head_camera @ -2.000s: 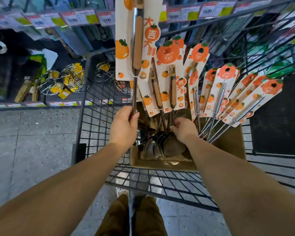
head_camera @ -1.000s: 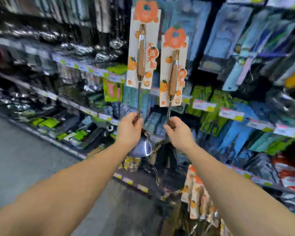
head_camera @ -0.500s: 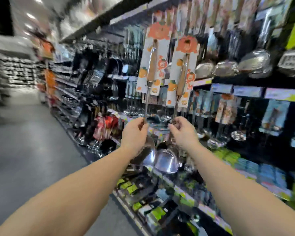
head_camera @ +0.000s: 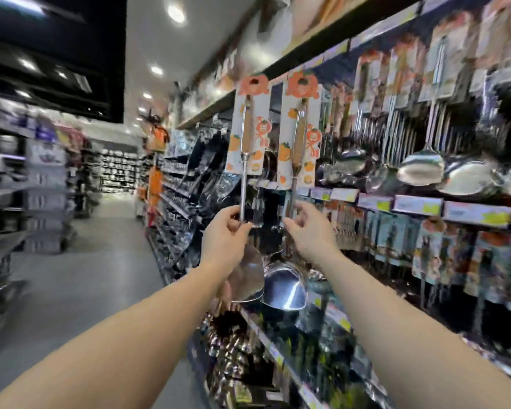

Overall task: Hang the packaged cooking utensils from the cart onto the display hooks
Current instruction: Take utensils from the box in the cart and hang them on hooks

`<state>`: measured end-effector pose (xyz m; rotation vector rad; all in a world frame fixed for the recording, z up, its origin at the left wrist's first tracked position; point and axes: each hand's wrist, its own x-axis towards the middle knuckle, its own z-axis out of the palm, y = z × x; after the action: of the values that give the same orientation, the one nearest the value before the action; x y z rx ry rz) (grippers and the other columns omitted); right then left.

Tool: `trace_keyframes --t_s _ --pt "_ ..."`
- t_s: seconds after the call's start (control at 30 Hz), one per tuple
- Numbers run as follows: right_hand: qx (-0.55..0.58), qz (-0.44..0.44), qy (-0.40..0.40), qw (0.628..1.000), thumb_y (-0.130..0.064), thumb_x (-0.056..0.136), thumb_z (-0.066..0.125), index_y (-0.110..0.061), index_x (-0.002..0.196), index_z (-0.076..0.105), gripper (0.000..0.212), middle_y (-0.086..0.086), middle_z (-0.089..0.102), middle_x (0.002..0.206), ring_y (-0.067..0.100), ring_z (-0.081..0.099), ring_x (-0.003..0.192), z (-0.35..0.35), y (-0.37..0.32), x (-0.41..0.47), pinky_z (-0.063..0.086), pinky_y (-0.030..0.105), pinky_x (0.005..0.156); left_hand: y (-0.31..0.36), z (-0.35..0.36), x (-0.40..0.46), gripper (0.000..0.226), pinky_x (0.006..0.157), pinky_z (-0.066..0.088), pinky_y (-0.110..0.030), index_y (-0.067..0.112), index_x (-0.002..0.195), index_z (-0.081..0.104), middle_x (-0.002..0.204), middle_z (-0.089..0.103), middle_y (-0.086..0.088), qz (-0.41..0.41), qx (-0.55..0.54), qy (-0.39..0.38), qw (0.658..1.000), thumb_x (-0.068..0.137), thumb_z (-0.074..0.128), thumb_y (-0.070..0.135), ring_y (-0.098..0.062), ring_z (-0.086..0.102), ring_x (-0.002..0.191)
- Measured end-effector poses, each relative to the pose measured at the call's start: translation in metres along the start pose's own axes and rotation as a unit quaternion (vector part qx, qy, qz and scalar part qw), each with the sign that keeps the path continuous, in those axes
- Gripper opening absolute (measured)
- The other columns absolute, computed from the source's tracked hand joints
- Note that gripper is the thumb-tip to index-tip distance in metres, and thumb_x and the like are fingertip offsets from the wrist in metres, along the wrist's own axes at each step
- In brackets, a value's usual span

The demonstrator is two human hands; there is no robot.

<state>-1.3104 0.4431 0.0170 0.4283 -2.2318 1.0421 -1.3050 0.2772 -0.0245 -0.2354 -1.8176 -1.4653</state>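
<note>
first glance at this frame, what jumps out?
Two packaged spatulas held upright at centre: the left hand grips the left spatula by its metal shaft, the right hand holds the right spatula. To the right, hanging steel ladles fill the display rack above a row of price tags.

- The left hand (head_camera: pixel 224 236) covers part of the left spatula's (head_camera: pixel 246 277) shaft.
- The print on both cards is too blurred to read.
- The hanging utensils (head_camera: pixel 425 169) at right are smeared by motion.
- The shelf price labels (head_camera: pixel 416 205) are illegible.
</note>
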Motion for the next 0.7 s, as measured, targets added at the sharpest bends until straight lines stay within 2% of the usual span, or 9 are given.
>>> trace_keyframes --t_s 0.07,0.17,0.27,0.37,0.47,0.6,0.7 --pt "0.008 -0.006 -0.006 1.0 -0.025 0.096 0.056 -0.018 0.137 0.046 0.044 -0.008 0.052 0.069 0.003 0.048 0.062 0.019 0.007 0.037 0.036 0.019 0.054 -0.02 0.005 0.034 0.03 0.075 0.054 -0.035 0.026 0.116 0.06 0.077 0.06 0.004 -0.001 0.007 0.011 1.0 0.087 0.066 0.022 -0.016 0.061 0.073" --pt "0.021 -0.018 -0.009 1.0 -0.025 0.095 0.056 -0.018 0.135 0.048 0.041 -0.003 0.059 0.074 0.009 0.054 0.067 0.053 0.019 0.097 0.043 0.027 0.063 -0.05 0.015 0.093 0.031 0.066 0.046 -0.023 0.026 0.118 0.058 0.079 0.062 0.002 0.014 0.02 0.016 1.0 0.089 0.065 0.02 -0.009 0.057 0.07" --pt "0.014 -0.015 -0.012 1.0 -0.025 0.096 0.056 -0.018 0.135 0.047 0.041 0.001 0.063 0.082 0.016 0.059 0.075 0.088 0.033 0.15 0.047 0.034 0.073 -0.083 0.024 0.154 0.032 0.072 0.049 -0.029 0.026 0.119 0.058 0.075 0.06 0.004 0.025 0.024 0.024 0.999 0.088 0.065 0.021 -0.011 0.057 0.07" --pt "-0.015 -0.019 -0.002 1.0 -0.025 0.096 0.055 -0.02 0.13 0.051 0.035 -0.001 0.062 0.079 0.015 0.059 0.074 0.119 0.051 0.194 0.042 0.029 0.067 -0.117 0.04 0.211 0.033 0.08 0.051 -0.035 0.024 0.118 0.059 0.072 0.061 0.005 0.043 0.005 0.026 0.999 0.087 0.066 0.021 -0.015 0.06 0.073" --pt "-0.024 0.0 0.027 0.999 -0.023 0.096 0.054 -0.019 0.132 0.05 0.037 -0.002 0.058 0.072 0.013 0.053 0.062 0.148 0.067 0.239 0.041 0.028 0.059 -0.153 0.06 0.27 0.035 0.077 0.048 -0.03 0.019 0.121 0.059 0.069 0.057 0.006 0.076 -0.032 0.01 0.997 0.087 0.066 0.017 -0.013 0.056 0.069" --pt "-0.032 0.027 0.089 0.995 -0.023 0.094 0.057 -0.018 0.127 0.055 0.033 -0.001 0.059 0.076 0.02 0.055 0.067 0.185 0.086 0.302 0.051 0.04 0.071 -0.206 0.088 0.346 0.035 0.078 0.049 -0.034 0.022 0.12 0.059 0.069 0.059 0.005 0.108 -0.074 -0.039 0.991 0.086 0.067 0.019 -0.02 0.059 0.073" --pt "-0.043 0.059 0.126 0.989 -0.018 0.094 0.056 -0.016 0.125 0.055 0.032 0.0 0.054 0.07 0.018 0.05 0.063 0.199 0.098 0.345 0.048 0.04 0.066 -0.235 0.111 0.395 0.034 0.073 0.044 -0.029 0.023 0.118 0.06 0.076 0.062 0.004 0.108 -0.095 -0.079 0.986 0.086 0.067 0.018 -0.014 0.056 0.07"
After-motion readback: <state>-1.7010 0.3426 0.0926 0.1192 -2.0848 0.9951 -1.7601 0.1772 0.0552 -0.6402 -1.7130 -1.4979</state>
